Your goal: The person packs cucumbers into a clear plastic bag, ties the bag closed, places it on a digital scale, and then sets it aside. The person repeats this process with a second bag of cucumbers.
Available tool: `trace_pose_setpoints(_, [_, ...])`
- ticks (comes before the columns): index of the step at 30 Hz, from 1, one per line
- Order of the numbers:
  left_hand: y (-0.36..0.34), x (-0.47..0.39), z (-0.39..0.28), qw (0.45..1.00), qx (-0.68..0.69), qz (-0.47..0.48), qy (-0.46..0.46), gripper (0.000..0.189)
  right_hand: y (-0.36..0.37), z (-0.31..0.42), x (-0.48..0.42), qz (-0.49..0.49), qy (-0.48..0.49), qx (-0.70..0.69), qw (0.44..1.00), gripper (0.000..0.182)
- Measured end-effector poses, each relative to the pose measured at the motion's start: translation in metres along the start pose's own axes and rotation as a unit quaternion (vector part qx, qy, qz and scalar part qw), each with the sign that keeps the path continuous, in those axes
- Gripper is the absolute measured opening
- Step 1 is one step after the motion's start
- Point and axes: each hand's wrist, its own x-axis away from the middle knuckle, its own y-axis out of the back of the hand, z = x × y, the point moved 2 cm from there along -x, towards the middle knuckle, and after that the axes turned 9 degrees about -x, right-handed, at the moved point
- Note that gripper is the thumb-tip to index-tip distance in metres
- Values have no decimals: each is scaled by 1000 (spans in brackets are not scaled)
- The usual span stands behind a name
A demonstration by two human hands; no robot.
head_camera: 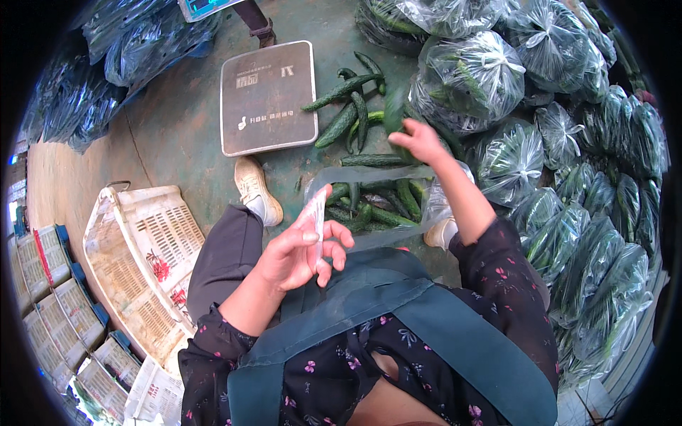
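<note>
My left hand (303, 250) holds the rim of a clear plastic bag (431, 199), with plastic stretched over the forefinger and the other fingers loosely curled. The bag's mouth gapes between my feet, and several dark green cucumbers (391, 215) lie in it. Beyond the bag, my right hand (421, 141) grips a cucumber (394, 109), blurred and pointing away from me. Part of it is hidden by the fingers. Loose cucumbers (338, 125) lie in a crossed heap on the floor, one tip reaching over the edge of the platform scale (269, 98).
Tied clear bags of cucumbers (474, 80) are piled along the right side. A stained white plastic crate (144, 271) lies left of my leg, near stacked crates (61, 298). Dark plastic-wrapped bundles (144, 53) fill the upper left. The scale's display (205, 6) stands on a post (256, 21).
</note>
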Motion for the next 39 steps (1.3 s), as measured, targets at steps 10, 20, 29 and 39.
trace_pose_setpoints(10, [9,-5,2,998,19,53,-37,63,-84,147,154,-6,95,-129,987,57])
trace_pose_setpoints(20, [9,13,15,999,-25,31,-9,54,-23,-105,181,152,-301,265,903,62])
trace_pose_setpoints(29, [-18,49,20,992,22,121,-8,63,79,8,244,-28,-148,197,969,58])
trace_pose_setpoints(39, [5,21,26,999,-41,16,12,61,-35,-20,171,180,-78,209,958,28])
